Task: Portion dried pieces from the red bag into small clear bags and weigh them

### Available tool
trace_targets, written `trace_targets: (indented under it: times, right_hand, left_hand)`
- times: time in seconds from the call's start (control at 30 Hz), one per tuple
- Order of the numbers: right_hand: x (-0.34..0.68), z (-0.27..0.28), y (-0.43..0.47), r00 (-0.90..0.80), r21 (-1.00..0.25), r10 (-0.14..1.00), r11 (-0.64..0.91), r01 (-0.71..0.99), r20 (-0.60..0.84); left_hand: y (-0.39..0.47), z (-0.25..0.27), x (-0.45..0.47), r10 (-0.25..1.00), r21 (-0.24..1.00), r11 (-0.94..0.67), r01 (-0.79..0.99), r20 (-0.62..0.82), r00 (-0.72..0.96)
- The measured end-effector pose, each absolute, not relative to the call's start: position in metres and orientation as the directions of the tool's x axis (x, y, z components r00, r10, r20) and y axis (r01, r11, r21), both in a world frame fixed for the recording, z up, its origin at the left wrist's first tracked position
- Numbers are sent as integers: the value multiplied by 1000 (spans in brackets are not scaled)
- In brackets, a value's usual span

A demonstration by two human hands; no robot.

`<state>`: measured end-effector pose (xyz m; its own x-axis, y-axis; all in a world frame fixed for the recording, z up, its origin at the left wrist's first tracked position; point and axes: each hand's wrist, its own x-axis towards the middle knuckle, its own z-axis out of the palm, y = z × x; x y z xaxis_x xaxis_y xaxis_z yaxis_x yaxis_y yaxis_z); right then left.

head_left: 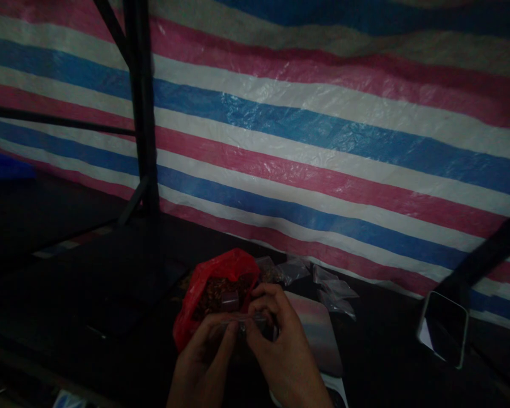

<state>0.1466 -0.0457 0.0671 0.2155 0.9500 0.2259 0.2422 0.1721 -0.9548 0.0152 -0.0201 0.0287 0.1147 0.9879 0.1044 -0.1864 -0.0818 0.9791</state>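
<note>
Several materials meet on the black table [378,357], whose surface is dull and dark. At far left sits a bright blue piece [6,167], soft-edged and too dim to make out. Next comes a straight, dark post [143,113] with slanting braces; behind it the sheet [323,127], woven-looking plastic in pink, white and blue stripes, hangs wrinkled and glossy across the whole width.

Near the middle, a red bag [185,323] of thin, crinkled plastic stands open, filled with small brown bits [212,292] of rough texture. A small, boxy, see-through cup [229,300] rests on them.

In front of the red bag, the left hand [204,357] pinches a clear bag [240,319], thumb and fingers together on its left part. The right hand [287,340] is closed on the right part of the same film, its other fingers curled above. The clear bag thus lies between the two thumbs, spanning both grips; its lower part is hidden.

Just right of that hand, partly covered by it, lies a smooth silver plate [317,334] with rounded corners. Beyond it are thin, shiny flat bags [335,289], loosely overlapping. At far right a glossy phone [446,331] stands tilted.
</note>
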Motion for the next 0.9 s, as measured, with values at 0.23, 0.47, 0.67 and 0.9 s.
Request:
trace_targets:
  times: [0.23,0.47,0.67,0.9]
  right_hand:
    - [152,75,-52,240,-931,928,207,301,284]
    - [218,135,-22,425,-729,700,201,655,574]
    - [241,129,59,292,-627,804,126,769,518]
    - [237,80,101,6,-632,990,84,770,139]
  left_hand:
    - [-19,31,13,964,978,-106,-178,145,224]
    - [-25,1,16,923,940,-340,-36,341,176]
    - [-19,5,2,900,890,-429,155,406,157]
    - [-15,-4,4,831,808,-554,200,526,178]
